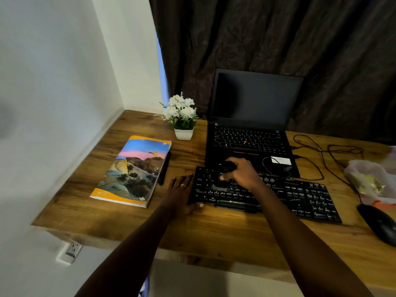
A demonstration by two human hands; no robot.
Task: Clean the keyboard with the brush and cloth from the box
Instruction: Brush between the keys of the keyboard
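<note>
Brush (226, 165) in right fingers (237, 168) over keyboard (300, 196), laptop (248, 138) behind, pen (164, 168) then book (135, 170) left of left fingers (182, 181).

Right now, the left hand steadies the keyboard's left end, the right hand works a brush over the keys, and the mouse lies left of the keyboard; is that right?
Not quite: the head view shows the mouse right of the keyboard. The left hand and the right hand with the brush are as you say.

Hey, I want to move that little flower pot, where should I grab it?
Probably best to grip the white pot round its walls, coming from the front or left: the flowers spread over its top, and the laptop stands close on its right.
</note>
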